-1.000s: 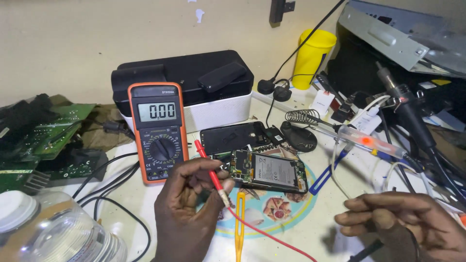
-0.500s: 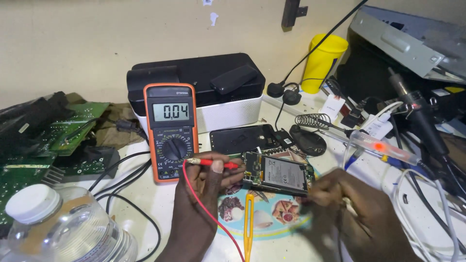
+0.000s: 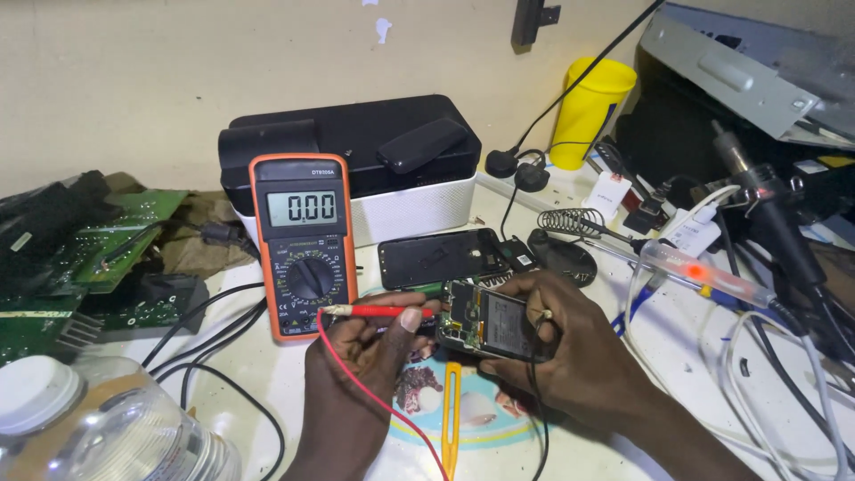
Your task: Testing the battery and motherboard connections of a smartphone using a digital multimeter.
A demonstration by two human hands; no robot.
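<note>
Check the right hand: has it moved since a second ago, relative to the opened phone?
Yes. The right hand was resting off to the right, clear of the opened phone; it has come in leftward and now grips the phone's right side.

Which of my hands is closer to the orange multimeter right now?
Left. Your left hand, holding the red probe, sits just right of and below the orange multimeter. Your right hand is farther right, on the opened phone.

This is an electronics repair workshop: a meter (image 3: pixel 304 247), green circuit boards (image 3: pixel 107 249), a soldering iron (image 3: pixel 686 264) and many cables (image 3: pixel 784 356) cover the bench.
</note>
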